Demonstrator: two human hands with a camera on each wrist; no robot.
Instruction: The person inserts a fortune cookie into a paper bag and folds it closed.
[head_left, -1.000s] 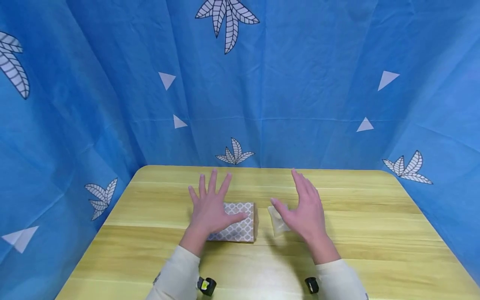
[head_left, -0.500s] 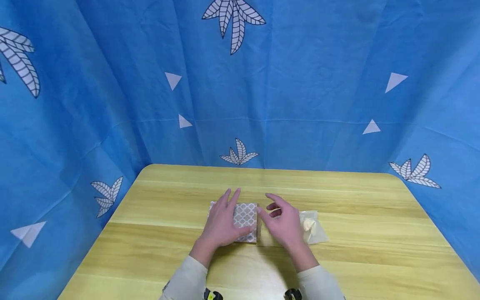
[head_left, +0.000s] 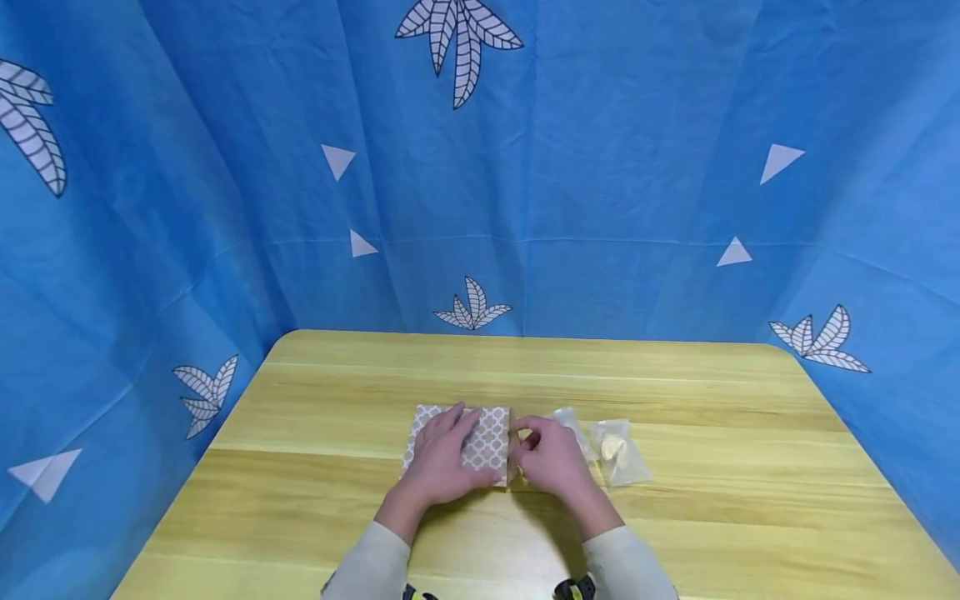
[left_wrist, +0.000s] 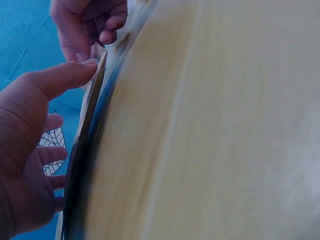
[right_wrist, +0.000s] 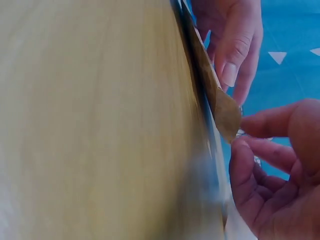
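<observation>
A flat paper packet point(head_left: 491, 437) with a white and grey lattice pattern lies on the table, its right end plain brown. My left hand point(head_left: 441, 467) rests on its top, fingers straight, with the thumb along the near edge. At the right end, my right hand point(head_left: 551, 454) pinches the brown end flap point(right_wrist: 227, 116) between thumb and forefinger; the flap's rounded tip shows in the right wrist view. Just right of that hand lies a clear bag point(head_left: 624, 462) with a cream-coloured lump in it. Another clear bag point(head_left: 574, 429) is partly hidden behind the right hand.
The wooden table point(head_left: 750, 467) has rounded far corners. A blue curtain point(head_left: 637, 167) with white leaves and triangles hangs behind it and along both sides. Dark bands point(head_left: 573, 588) show at the wrists.
My right hand has moved left from over the clear bags to the packet's end and now pinches its flap. My left hand has come down onto the packet, its spread fingers drawing closer together.
</observation>
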